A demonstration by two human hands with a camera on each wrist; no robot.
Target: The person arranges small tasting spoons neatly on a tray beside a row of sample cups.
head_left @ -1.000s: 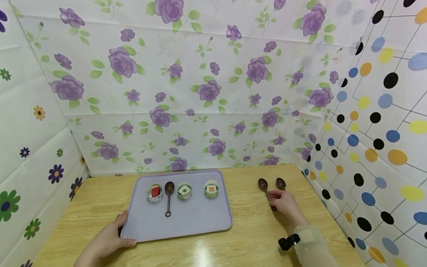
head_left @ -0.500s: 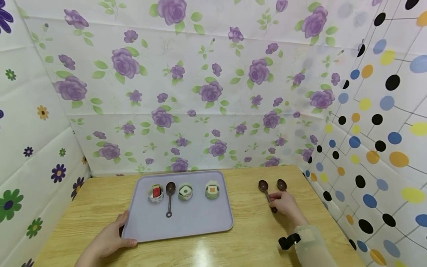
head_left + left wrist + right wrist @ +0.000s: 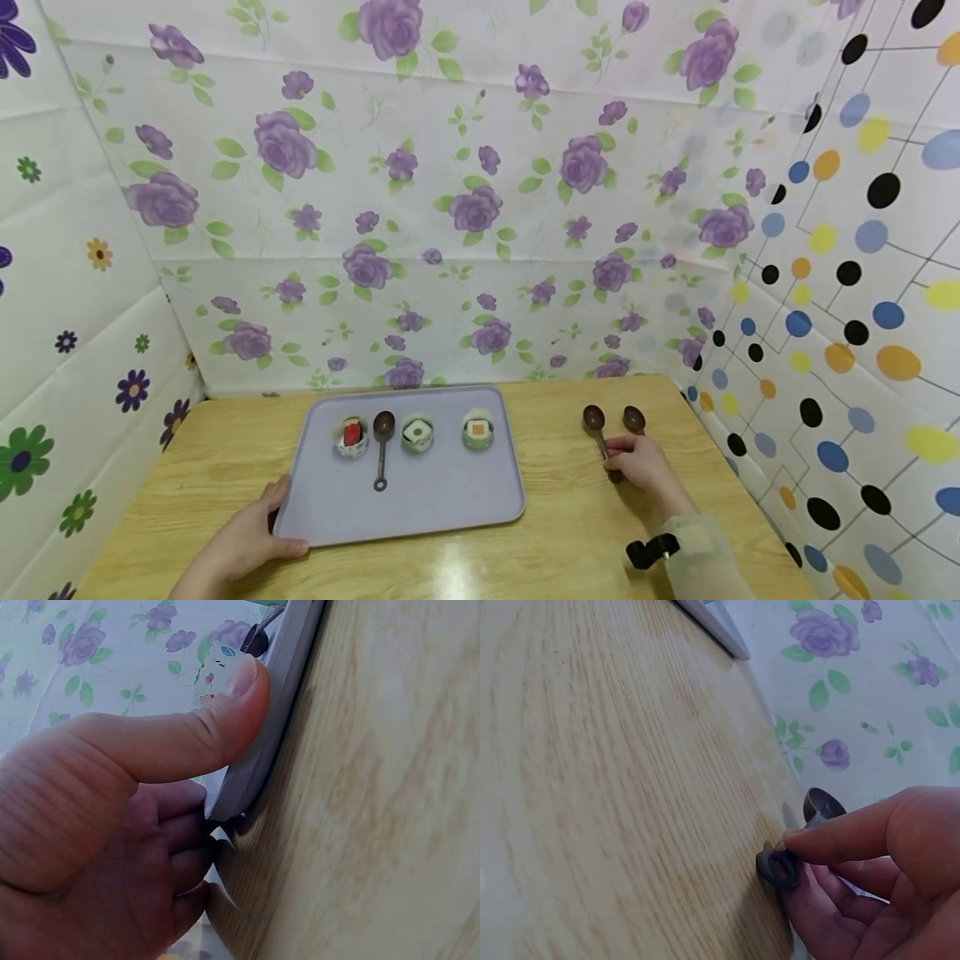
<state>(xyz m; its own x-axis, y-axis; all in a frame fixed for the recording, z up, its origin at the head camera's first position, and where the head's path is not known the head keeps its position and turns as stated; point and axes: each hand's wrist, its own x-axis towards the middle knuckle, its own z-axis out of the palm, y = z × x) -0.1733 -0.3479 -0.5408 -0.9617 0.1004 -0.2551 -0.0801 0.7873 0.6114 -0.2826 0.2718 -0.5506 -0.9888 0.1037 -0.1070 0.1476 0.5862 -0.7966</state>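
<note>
My left hand (image 3: 243, 533) grips the near left corner of a lilac tray (image 3: 450, 500); the left wrist view has its thumb (image 3: 202, 731) over the rim and the fingers curled at the edge. Over on the right, my right hand (image 3: 647, 468) pinches the handle of a dark brown spoon (image 3: 594, 417) between thumb and fingers. The ring at that spoon's handle end (image 3: 778, 868) sticks out past the fingertips. Just right of it lies a second brown spoon (image 3: 634, 418), its handle hidden behind the hand.
Another brown spoon (image 3: 381, 450) lies on the tray between a cup with a red topping (image 3: 351, 435) and a white-and-green cup (image 3: 417, 433). A green cup with an orange square (image 3: 477, 428) stands further right. Patterned cloth (image 3: 480, 208) walls the wooden table (image 3: 555, 500).
The head view has shifted very slightly. Both hands keep the same hold on the tray and the spoon, and nothing else has visibly moved.
</note>
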